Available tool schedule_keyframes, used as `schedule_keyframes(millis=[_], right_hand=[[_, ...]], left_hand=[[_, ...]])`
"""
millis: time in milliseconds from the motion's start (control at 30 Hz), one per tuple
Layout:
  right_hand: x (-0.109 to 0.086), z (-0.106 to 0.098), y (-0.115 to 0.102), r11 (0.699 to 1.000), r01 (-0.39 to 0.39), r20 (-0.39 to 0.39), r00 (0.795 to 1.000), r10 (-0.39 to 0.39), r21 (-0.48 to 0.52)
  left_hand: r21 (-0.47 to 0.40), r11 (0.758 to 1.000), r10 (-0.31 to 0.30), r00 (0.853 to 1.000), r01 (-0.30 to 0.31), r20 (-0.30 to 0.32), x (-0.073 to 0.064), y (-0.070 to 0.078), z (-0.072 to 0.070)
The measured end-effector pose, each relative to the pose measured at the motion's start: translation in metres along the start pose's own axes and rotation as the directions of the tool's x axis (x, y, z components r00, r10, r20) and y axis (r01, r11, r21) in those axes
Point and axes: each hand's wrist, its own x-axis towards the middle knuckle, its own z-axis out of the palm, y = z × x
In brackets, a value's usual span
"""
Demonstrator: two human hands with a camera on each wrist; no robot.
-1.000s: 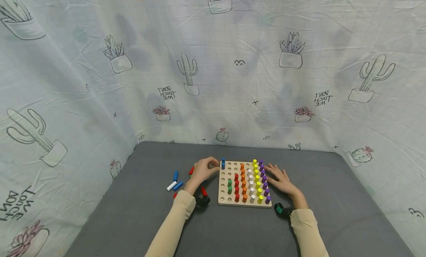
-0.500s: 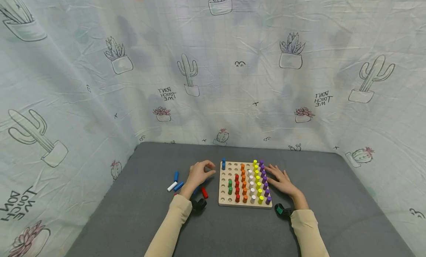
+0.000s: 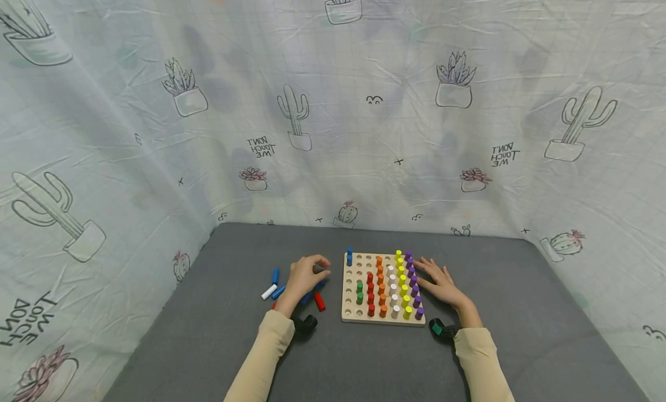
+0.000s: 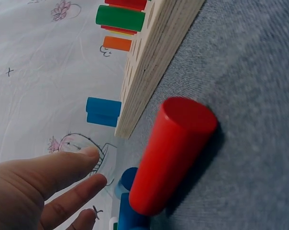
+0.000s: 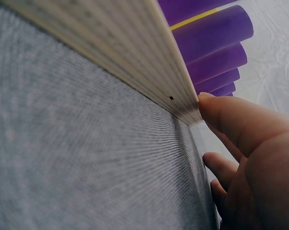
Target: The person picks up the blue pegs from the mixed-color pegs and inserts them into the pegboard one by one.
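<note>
Head view is showing the left hand (image 3: 304,276) hanging over loose pegs on the grey bench (image 3: 208,332), fingers loosely bent and holding nothing. Nearest is the red peg (image 4: 171,153), lying on its side beside the wooden board (image 3: 382,319). It looks light, hard, smooth and likely to roll, so pinching its middle seems best. Flat and open, the right hand (image 3: 439,283) is touching the board's edge.

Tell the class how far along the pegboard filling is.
Done: the purple, yellow, white, orange and red columns of the wooden pegboard stand filled; two green pegs and the blue pegs are in. In hand: the left hand reaches over loose blue pegs; the right hand steadies the board. Left: many empty left-side holes.
</note>
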Motion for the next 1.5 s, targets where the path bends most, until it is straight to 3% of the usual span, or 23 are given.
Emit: schedule_keyframes(millis=[400, 667, 933, 1500], right_hand=[[0.0009, -0.0012, -0.0001, 1.0, -0.007, 0.001, 1.0, 0.007, -0.003], [0.0022, -0.0003, 0.0004, 1.0, -0.011, -0.002, 1.0, 0.011, -0.011], [0.0022, 0.0004, 0.0004, 1.0, -0.007, -0.002, 1.0, 0.007, -0.012], [0.0001, 0.0001, -0.0016, 1.0, -0.015, 0.003, 1.0, 0.015, 0.013]], left_hand=[[0.092, 0.996, 0.021, 1.0, -0.02, -0.004, -0.0054, -0.0037, -0.0046], [0.164, 0.986, 0.029, 0.999, -0.033, 0.027, -0.0072, -0.004, -0.007], [0.177, 0.984, 0.027, 0.998, -0.036, 0.053, -0.0102, -0.0036, -0.0079], [0.237, 0.971, 0.001, 0.999, -0.012, 0.049, -0.0083, -0.005, 0.0004]])
